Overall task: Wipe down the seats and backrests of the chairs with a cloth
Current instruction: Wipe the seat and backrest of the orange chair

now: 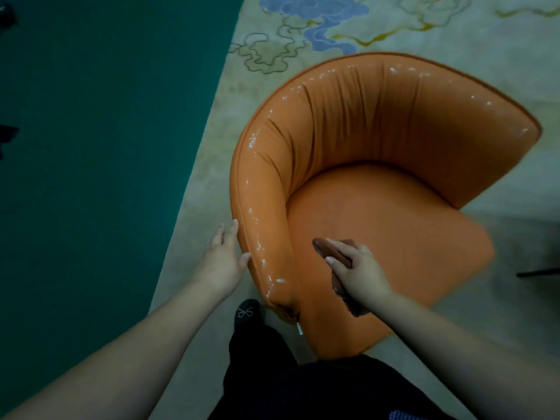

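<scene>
Our right hand (360,272) grips the cloth (335,253) on the orange chair (378,189) seat; left hand (222,259), fingers straight, steadies the backrest rim. Backrest glistens, probably wiped; seat looks pending.

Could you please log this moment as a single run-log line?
left hand: open, touching chair backrest end | right hand: gripping cloth over seat | stage: wiping seat
</scene>
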Demonstrator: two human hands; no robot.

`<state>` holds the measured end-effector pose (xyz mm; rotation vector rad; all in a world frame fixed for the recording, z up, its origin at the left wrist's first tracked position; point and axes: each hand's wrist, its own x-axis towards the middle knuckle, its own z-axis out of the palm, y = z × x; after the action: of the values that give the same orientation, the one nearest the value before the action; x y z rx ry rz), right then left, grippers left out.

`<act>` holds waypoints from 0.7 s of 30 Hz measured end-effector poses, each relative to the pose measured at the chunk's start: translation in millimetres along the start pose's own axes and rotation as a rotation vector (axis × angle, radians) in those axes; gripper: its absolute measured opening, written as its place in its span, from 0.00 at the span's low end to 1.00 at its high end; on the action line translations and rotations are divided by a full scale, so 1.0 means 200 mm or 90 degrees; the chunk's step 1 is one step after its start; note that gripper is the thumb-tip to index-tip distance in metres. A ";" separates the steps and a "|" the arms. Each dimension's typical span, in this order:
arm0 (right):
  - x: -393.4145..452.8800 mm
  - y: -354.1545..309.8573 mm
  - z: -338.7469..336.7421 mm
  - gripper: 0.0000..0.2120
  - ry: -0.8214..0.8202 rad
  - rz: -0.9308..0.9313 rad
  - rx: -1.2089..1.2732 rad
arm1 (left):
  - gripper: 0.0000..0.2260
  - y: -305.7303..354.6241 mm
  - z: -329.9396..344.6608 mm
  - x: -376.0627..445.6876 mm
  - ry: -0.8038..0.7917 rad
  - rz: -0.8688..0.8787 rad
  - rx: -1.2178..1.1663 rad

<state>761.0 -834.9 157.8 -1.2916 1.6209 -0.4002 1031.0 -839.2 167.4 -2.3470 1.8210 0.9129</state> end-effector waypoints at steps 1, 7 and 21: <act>0.00 -0.01 0.04 0.18 0.027 0.011 0.016 | 0.36 -0.02 -0.02 0.05 -0.008 0.021 0.001; -0.07 -0.08 0.33 0.17 0.172 0.099 0.133 | 0.43 -0.08 -0.08 0.25 -0.081 0.133 0.015; -0.28 -0.14 0.66 0.18 0.359 0.187 0.155 | 0.48 -0.09 -0.07 0.33 -0.065 0.187 0.098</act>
<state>883.6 -757.3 144.7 -0.7735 2.1153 -0.7997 1062.4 -896.5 142.9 -1.9420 2.1442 0.8624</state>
